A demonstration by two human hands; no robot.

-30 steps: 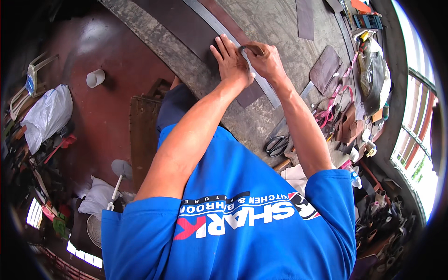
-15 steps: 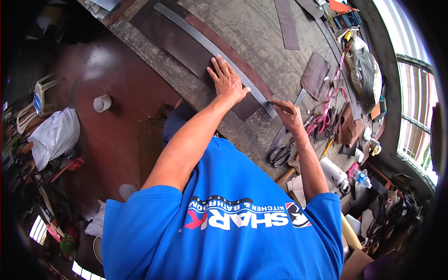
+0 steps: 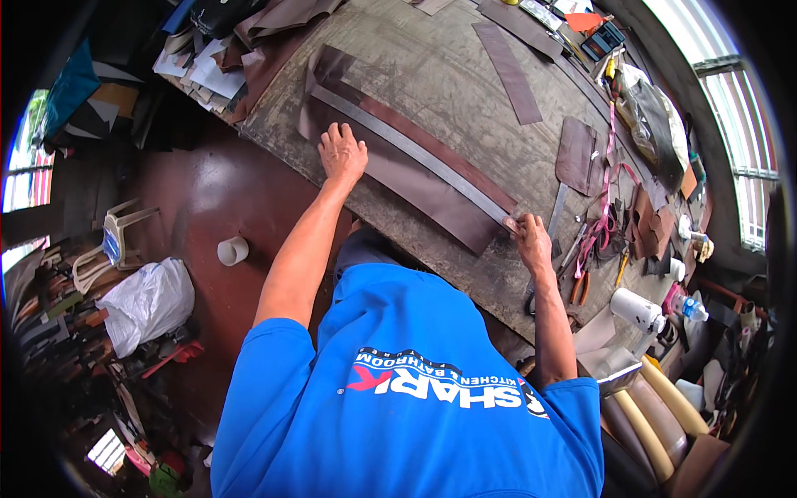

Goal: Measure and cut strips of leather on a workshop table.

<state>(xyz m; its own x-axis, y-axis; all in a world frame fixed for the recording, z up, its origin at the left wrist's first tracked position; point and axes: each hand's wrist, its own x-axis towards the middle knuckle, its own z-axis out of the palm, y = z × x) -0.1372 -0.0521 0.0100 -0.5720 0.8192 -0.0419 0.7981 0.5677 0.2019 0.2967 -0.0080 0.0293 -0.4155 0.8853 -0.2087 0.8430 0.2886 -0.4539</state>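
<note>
A long grey metal ruler (image 3: 415, 153) lies diagonally across a dark brown leather piece (image 3: 407, 181), beside a reddish-brown strip (image 3: 432, 145). My right hand (image 3: 530, 239) is closed at the ruler's lower right end, thumb and fingers pinched on it. Whether a small tool is also in that hand I cannot make out. Toward the leather's left part, my left hand (image 3: 342, 156) rests over its near edge. Its fingers are somewhat apart, and it holds nothing I can see. The ruler runs just beyond those fingertips.
Leather offcuts (image 3: 508, 73) and a rounded brown piece (image 3: 577, 153) lie farther across the worktable (image 3: 398, 50). Pink tape (image 3: 604, 217), orange-handled pliers (image 3: 581, 287) and a white bottle (image 3: 637, 310) crowd the right. A white sack (image 3: 149, 299) sits on the floor at left.
My left hand has come off the ruler and moved left along the leather. My right hand, earlier with a dark object, now meets the ruler's end. The whole view has shifted.
</note>
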